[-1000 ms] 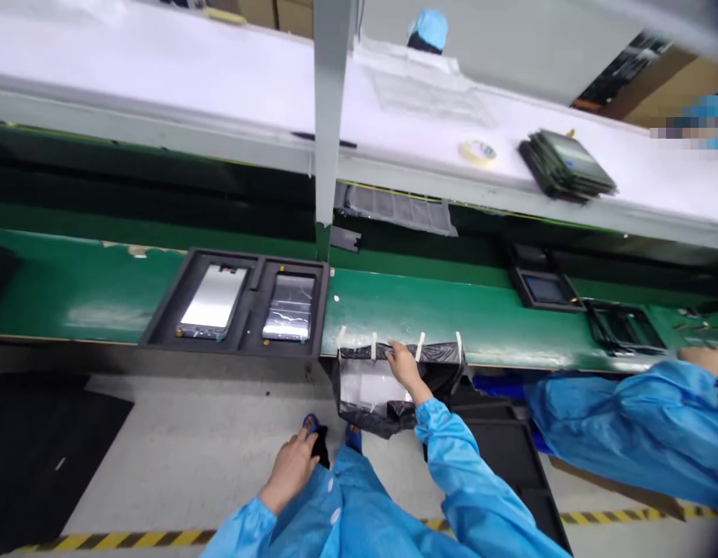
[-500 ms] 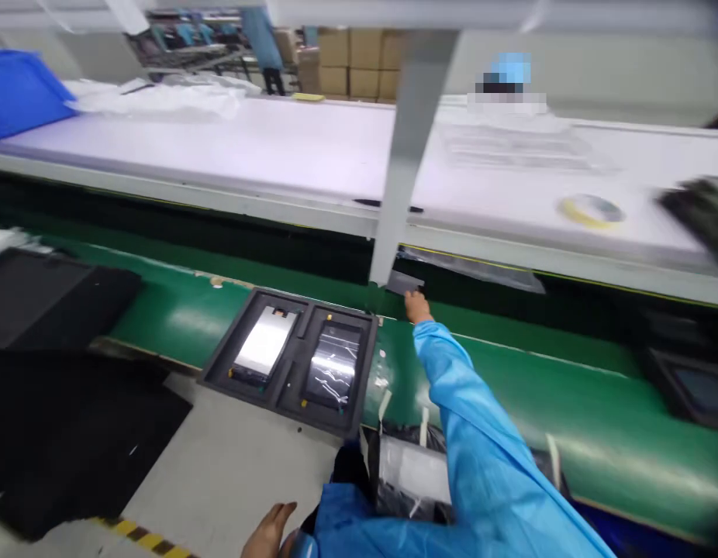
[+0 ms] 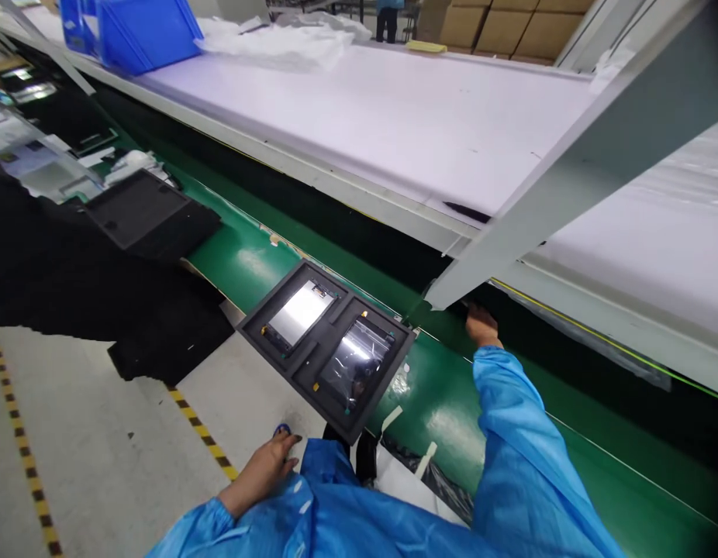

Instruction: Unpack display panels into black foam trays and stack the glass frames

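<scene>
My right hand (image 3: 483, 326) was stretched across the green conveyor belt (image 3: 452, 403) to its far edge, just under the foot of the slanted grey post (image 3: 568, 178), where the gap beneath the white upper shelf (image 3: 394, 124) was dark. The fingertips were lost in that shadow, so I could not tell whether they were spread, pinched, or closed on anything.

My left hand (image 3: 266, 469) rested low by my knee, fingers loosely curled and holding nothing, close to the near corner of the black foam tray (image 3: 327, 349).

That tray sat on the near edge of the belt, partly overhanging it, well apart from my right hand. It held two flat display panels in side-by-side pockets: a pale metal-backed panel (image 3: 301, 311) in the left pocket and a glossy dark-faced panel (image 3: 354, 362) in the right.

I judged the panels thin, light, stiff and fragile, with slick faces that would smudge or crack under pressure; they looked best lifted by the long edges. The foam tray seemed light but slightly flexible, better held with a hand under each end.

A black bag with tape strips (image 3: 417, 473) hung from the belt's near edge.
</scene>
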`<state>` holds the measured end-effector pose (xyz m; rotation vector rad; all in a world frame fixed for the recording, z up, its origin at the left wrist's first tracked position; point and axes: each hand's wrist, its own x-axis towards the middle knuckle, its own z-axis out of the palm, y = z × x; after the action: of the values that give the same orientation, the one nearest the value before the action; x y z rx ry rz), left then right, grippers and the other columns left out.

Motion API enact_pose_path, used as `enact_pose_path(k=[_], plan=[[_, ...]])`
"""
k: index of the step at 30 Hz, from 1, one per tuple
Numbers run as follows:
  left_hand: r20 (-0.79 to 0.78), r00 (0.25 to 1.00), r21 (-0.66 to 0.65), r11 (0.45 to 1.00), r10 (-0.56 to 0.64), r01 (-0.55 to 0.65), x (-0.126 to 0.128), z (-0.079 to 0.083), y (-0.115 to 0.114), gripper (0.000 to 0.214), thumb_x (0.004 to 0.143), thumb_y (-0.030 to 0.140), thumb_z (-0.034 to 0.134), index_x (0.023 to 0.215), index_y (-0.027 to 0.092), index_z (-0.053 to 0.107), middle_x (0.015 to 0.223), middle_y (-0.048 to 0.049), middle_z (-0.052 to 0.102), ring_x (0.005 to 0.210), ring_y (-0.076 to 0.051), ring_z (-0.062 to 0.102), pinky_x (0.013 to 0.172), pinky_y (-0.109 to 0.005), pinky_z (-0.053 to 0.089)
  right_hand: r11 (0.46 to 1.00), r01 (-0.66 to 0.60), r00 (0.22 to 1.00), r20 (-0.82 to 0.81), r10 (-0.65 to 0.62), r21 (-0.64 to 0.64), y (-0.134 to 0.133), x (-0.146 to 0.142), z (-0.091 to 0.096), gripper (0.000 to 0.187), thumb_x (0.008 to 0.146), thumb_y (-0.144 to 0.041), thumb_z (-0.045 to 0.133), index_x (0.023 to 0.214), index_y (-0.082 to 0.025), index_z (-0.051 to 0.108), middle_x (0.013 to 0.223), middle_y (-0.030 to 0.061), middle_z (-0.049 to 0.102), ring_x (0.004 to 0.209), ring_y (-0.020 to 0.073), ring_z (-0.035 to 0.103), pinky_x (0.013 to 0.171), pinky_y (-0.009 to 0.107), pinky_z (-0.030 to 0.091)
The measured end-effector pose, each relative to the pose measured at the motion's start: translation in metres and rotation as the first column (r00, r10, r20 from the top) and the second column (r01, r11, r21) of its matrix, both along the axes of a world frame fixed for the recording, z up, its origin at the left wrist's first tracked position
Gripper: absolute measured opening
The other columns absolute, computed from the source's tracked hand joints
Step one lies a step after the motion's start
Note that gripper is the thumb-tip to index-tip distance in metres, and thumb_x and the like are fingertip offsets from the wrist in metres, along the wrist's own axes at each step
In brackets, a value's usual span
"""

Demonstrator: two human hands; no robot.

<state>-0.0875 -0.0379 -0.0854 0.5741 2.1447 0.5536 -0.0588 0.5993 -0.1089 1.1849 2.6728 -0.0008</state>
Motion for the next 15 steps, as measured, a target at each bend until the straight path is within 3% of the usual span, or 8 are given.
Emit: enact_pose_path(k=[2,5,9,12,15], plan=[[-0.028,0.996,0.036,0.996,-0.085,0.086,-0.005,0.007,0.003,0.045,0.081,0.025,0.057,0.124,0.019,0.07,0.127,-0.0155,0.071,0.121,-0.03,0.065,0.108,-0.039,0.048,0.998,0.066,0.997,-0.045,-0.066,-0.013,-0.008,0.017,0.021,0.045,0.098,-0.007,0.032,0.135,-0.004,0.056,0.115,0.0305,0.066,0.113,0.033,0.067,0.091,0.041,0.05],[-0.08,0.983,0.074,0.982,-0.166,0.172,-0.013,0.022,0.005,0.044,0.083,0.024,0.056,0.125,0.021,0.069,0.127,-0.0133,0.071,0.121,-0.029,0.064,0.107,-0.042,0.049,0.955,0.287,0.952,-0.084,-0.293,-0.077,-0.032,0.061,0.05,0.043,0.096,-0.012,0.04,0.135,-0.002,0.056,0.105,0.0289,0.07,0.103,0.0336,0.071,0.087,0.041,0.052],[-0.14,0.973,0.183,0.961,-0.184,0.208,-0.029,0.046,0.002,0.04,0.087,0.024,0.055,0.125,0.021,0.068,0.126,-0.013,0.071,0.118,-0.027,0.065,0.105,-0.041,0.051,0.846,0.485,0.806,-0.262,-0.53,-0.219,-0.096,0.158,0.071,0.05,0.091,-0.023,0.045,0.132,0.0,0.061,0.113,0.0291,0.07,0.11,0.0363,0.068,0.094,0.045,0.051],[-0.158,0.985,0.362,0.924,-0.072,0.126,-0.051,0.061,0.003,0.033,0.091,0.026,0.051,0.117,0.021,0.071,0.12,-0.0109,0.073,0.114,-0.025,0.066,0.103,-0.04,0.051,0.778,0.49,0.615,-0.477,-0.628,-0.393,-0.171,0.223,0.079,0.056,0.083,-0.036,0.05,0.124,-0.002,0.066,0.12,0.0247,0.069,0.115,0.0363,0.063,0.101,0.046,0.047],[-0.062,0.993,0.511,0.858,0.1,-0.055,-0.082,0.068,0.012,0.03,0.092,0.031,0.053,0.113,0.02,0.071,0.116,-0.0109,0.073,0.104,-0.023,0.068,0.098,-0.04,0.053,0.69,0.417,0.336,-0.605,-0.722,-0.592,-0.258,0.229,0.086,0.063,0.073,-0.056,0.059,0.115,-0.011,0.069,0.111,0.0146,0.072,0.104,0.0311,0.065,0.096,0.043,0.05]])
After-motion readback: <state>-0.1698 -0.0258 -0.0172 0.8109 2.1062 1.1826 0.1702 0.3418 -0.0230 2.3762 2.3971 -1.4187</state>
